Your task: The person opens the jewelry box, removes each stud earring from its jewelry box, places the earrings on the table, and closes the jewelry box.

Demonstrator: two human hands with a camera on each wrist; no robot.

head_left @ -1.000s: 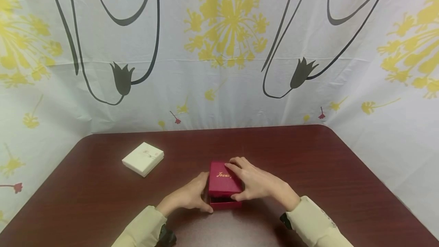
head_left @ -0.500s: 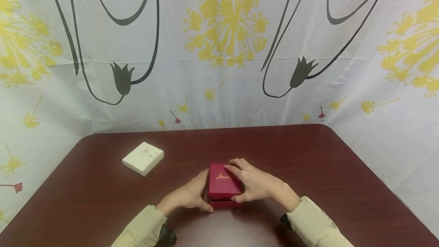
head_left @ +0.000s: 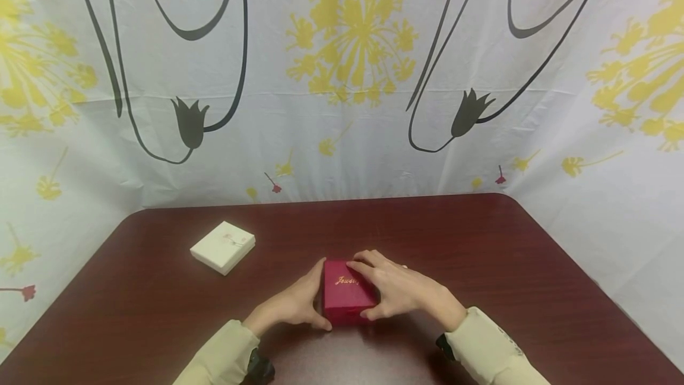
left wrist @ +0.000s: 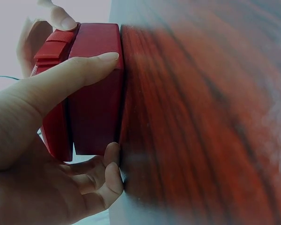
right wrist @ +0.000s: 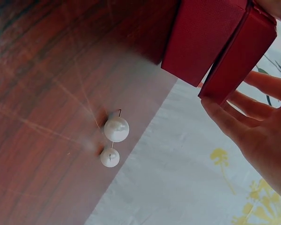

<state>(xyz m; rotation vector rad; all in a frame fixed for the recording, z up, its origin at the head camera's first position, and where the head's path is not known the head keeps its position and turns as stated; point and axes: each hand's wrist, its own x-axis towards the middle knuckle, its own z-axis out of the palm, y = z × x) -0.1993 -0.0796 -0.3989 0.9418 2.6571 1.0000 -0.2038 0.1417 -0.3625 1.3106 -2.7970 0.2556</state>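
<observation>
A small red jewelry box (head_left: 344,293) with gold lettering on top stands on the table between the two hands. My left hand (head_left: 296,302) grips the base (left wrist: 96,112) from the left, thumb along its near side. From the right, my right hand (head_left: 398,287) holds the lid (right wrist: 241,51), fingers along its edges. The lid sits over the base, and both wrist views show a narrow gap between them. A red ribbon bow (left wrist: 55,46) shows on the lid in the left wrist view. The box's inside is hidden.
Two white pearl-like balls on thin metal pins, one larger (right wrist: 117,129) and one smaller (right wrist: 110,157), lie on the table right of the box. A white box (head_left: 223,248) stands farther back on the left. A patterned curtain (head_left: 374,159) hangs behind the dark wooden table (head_left: 454,224).
The lid has come down and toward me over the base, and the opening at the front has closed in the head view. My left hand has barely moved; my right moved slightly with the lid.
</observation>
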